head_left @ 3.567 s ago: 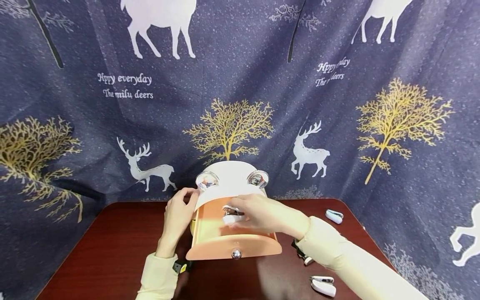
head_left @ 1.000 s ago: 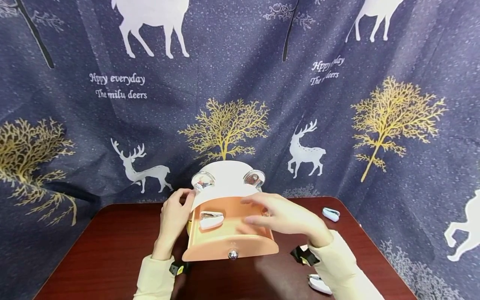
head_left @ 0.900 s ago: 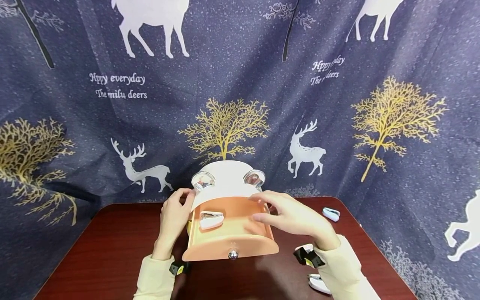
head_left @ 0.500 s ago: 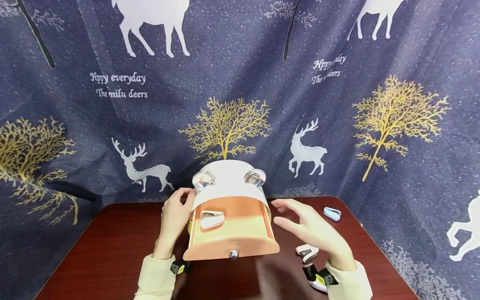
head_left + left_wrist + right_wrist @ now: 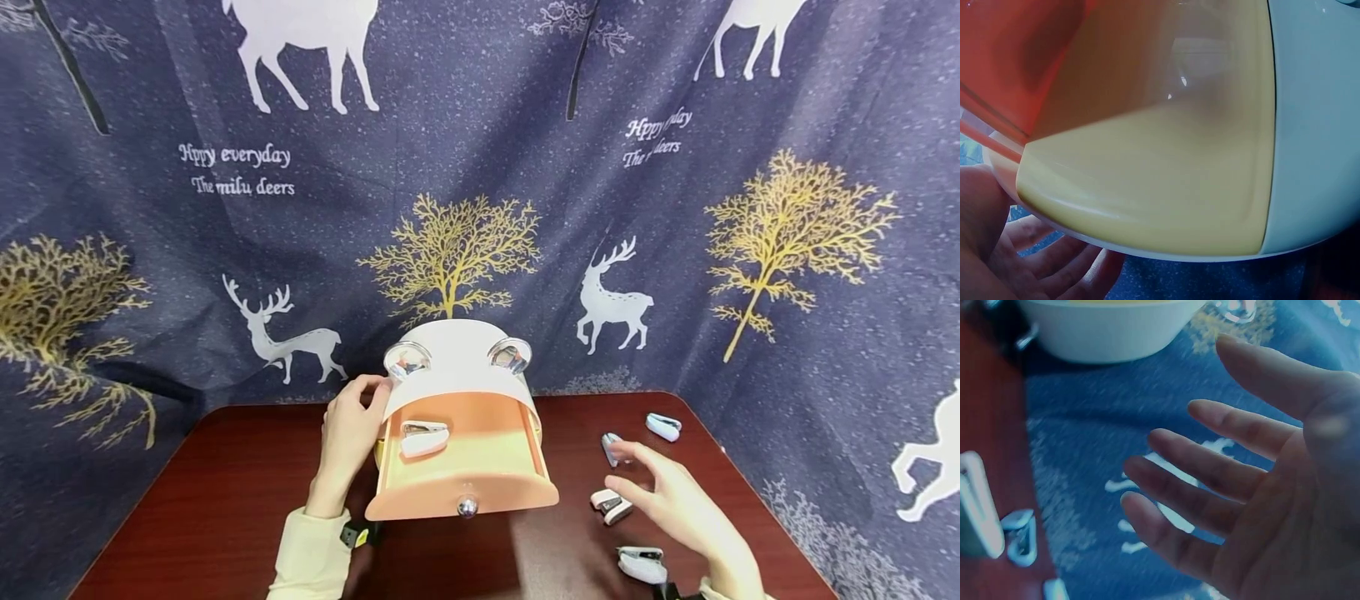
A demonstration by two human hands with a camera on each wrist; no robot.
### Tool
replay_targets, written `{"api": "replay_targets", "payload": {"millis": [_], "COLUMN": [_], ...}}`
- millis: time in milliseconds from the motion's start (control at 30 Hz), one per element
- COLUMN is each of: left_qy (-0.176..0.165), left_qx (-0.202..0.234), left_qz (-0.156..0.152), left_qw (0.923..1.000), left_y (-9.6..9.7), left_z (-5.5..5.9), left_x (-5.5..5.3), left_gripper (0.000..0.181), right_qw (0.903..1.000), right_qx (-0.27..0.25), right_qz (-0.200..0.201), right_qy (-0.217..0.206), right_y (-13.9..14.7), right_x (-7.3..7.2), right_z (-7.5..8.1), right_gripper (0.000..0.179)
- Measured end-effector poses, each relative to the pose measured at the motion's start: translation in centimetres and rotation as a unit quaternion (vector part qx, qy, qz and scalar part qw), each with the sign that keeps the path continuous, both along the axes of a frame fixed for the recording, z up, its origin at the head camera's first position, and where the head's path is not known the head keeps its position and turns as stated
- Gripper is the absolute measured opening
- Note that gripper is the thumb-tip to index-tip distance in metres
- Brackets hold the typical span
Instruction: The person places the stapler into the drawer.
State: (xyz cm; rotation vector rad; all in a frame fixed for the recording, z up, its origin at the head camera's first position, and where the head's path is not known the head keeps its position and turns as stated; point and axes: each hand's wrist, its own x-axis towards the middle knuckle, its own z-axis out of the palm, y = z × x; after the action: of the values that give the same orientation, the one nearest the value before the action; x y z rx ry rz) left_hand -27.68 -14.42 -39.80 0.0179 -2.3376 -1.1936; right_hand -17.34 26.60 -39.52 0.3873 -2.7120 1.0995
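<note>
A white rounded box (image 5: 456, 358) with two shiny round eye-like knobs stands on the table, its peach drawer (image 5: 465, 493) pulled out. Inside, toward the drawer's left side, lies a white mini stapler (image 5: 424, 442). My left hand (image 5: 352, 425) rests against the box's left side; some of its fingertips are hidden behind the box in the left wrist view. Empty and with spread fingers, my right hand (image 5: 678, 504) hovers over the right of the table. Near its fingertips are a blue-grey mini stapler (image 5: 611, 448) and a whitish-pink mini stapler (image 5: 611, 506).
Another mini stapler (image 5: 642, 564), pale grey, lies near the front right. A light blue mini stapler (image 5: 663, 427) sits by the table's back right corner. Behind the dark red table (image 5: 247, 492) hangs a deer-patterned cloth (image 5: 480, 167).
The white stapler, earlier in my right hand over the drawer, now lies in it. My right hand has let go and moved right, out over the table. My left hand stays at the box.
</note>
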Motion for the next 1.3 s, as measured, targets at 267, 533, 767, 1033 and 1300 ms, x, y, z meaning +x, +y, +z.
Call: {"api": "replay_targets", "payload": {"millis": [267, 533, 767, 1033, 1300], "left_qy": [0.0, 0.006, 0.01, 0.007, 0.001], "left_qx": [0.001, -0.003, -0.005, -0.004, 0.001], "left_qz": [-0.001, -0.001, 0.001, 0.002, 0.0], "left_qw": [1.0, 1.0, 0.9999, 1.0, 1.0], "left_y": [0.0, 0.0, -0.2, -0.3, -0.2], "left_z": [-0.1, 0.0, 0.1, 0.0, -0.1], "left_x": [0.0, -0.1, -0.2, -0.2, 0.0], "left_gripper": [0.03, 0.028, 0.028, 0.029, 0.03], "right_qw": [0.9971, 0.9877, 0.9771, 0.9727, 0.9672], "right_qx": [0.048, 0.07, 0.082, 0.096, 0.091], "right_qz": [-0.055, -0.118, -0.157, -0.148, -0.144], "right_qy": [-0.02, -0.075, -0.119, -0.151, -0.189], "right_y": [1.7, 4.4, 7.6, 9.9, 10.9], "right_x": [1.2, 0.9, 0.0, -0.8, -0.7], "right_z": [-2.2, -4.4, -5.7, -6.3, -7.2], "right_gripper": [0.046, 0.052, 0.057, 0.066, 0.073]}}
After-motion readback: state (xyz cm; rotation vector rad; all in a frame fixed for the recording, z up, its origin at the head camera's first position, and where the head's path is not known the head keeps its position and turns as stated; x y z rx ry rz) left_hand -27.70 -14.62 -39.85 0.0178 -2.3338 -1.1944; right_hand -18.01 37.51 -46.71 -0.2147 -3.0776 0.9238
